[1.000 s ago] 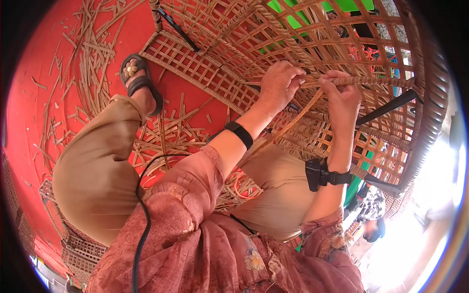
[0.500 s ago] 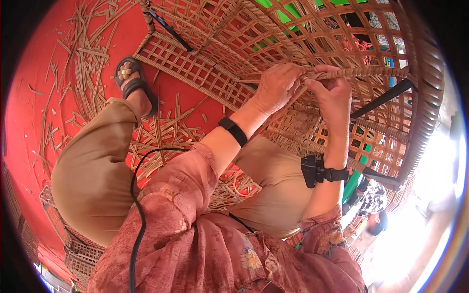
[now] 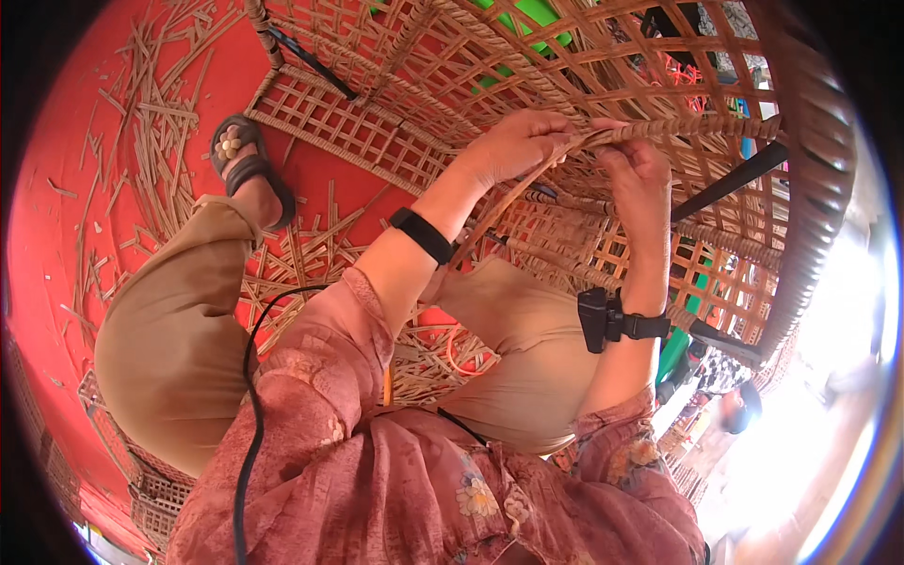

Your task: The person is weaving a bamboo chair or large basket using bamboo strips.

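At upper centre, a tan, flat wicker strip is pinched by the left hand beside a brown, wicker-wrapped, round bar gripped by the right hand; should tension be eased, the bar's wrapping could be loosened

Woven frame: wood-like cane, rough; rim glossy. Strip: fibrous, matt. Trousers: smooth, matt cloth. Shirt: wrinkled, matt cloth.

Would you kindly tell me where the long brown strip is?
In the head view, right of upper centre, the strip slants down from the left hand toward the trousers.
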